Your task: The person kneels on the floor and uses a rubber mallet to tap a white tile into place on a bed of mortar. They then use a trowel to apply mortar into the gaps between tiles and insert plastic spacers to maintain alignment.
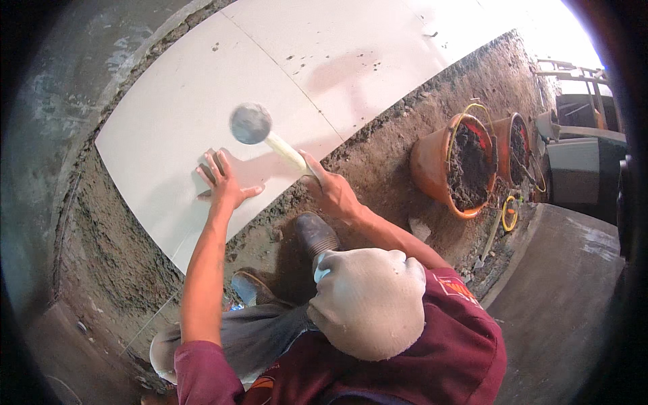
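Observation:
My right hand (pixel 335 194) is closed around the pale handle of a mallet (pixel 251 123) with a round grey head. The mallet's head is over the large cream floor tile (pixel 162 142); whether it touches the surface I cannot tell. To the left of it, my left hand (pixel 224 183) has its fingers spread on or just above the same tile, near its front part. Thin joints separate this tile from the other pale tiles (pixel 364 40) farther off. Dark crumbs and smears lie on those tiles.
Rough mortar (pixel 121 236) borders the tiles at the left, with a thin string (pixel 150 322) across it. On the right stand an orange bucket (pixel 428 162) of dark mortar and a second bucket (pixel 503 135). My boot (pixel 317 233) is close to the tile edge.

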`<state>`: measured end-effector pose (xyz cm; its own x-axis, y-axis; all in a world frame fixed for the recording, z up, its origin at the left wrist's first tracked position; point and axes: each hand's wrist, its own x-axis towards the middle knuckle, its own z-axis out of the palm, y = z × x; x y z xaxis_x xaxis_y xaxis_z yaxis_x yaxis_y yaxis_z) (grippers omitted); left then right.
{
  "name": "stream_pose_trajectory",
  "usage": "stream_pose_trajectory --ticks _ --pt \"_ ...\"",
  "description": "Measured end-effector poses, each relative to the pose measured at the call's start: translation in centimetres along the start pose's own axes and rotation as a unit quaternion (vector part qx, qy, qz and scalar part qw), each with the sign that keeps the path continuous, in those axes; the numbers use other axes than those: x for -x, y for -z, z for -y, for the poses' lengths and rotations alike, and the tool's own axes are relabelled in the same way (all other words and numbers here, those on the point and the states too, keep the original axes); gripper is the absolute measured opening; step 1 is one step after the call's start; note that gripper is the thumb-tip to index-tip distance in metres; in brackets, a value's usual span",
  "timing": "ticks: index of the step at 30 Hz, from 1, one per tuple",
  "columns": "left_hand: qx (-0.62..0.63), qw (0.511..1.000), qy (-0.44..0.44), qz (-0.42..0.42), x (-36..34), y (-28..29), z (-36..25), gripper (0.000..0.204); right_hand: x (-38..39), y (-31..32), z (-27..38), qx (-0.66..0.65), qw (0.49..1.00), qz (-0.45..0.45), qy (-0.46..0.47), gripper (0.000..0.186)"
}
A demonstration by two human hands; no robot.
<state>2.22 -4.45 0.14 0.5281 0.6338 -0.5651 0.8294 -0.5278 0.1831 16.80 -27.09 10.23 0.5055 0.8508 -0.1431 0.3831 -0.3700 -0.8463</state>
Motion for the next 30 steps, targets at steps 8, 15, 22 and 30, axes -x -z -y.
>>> stream_pose_trajectory --ticks 8,15,22,30 --pt "-0.024 0.998 0.023 0.059 0.0 0.2 0.0 0.151 0.1 -0.8 0.2 0.02 1.0 -0.012 0.011 0.063" --pt "-0.015 1.0 -0.016 -0.014 0.6 -0.6 1.1 0.152 -1.6 -0.2 2.9 -0.048 0.998 -0.007 0.036 0.065" --pt "-0.084 0.996 -0.017 0.021 1.9 0.8 6.2 0.148 -0.7 -0.6 2.3 -0.022 0.969 -0.125 0.209 0.06" --pt "-0.063 0.998 -0.031 -0.002 3.8 2.3 3.3 0.13 0.6 0.8 0.7 -0.056 0.997 -0.036 -0.026 0.056"
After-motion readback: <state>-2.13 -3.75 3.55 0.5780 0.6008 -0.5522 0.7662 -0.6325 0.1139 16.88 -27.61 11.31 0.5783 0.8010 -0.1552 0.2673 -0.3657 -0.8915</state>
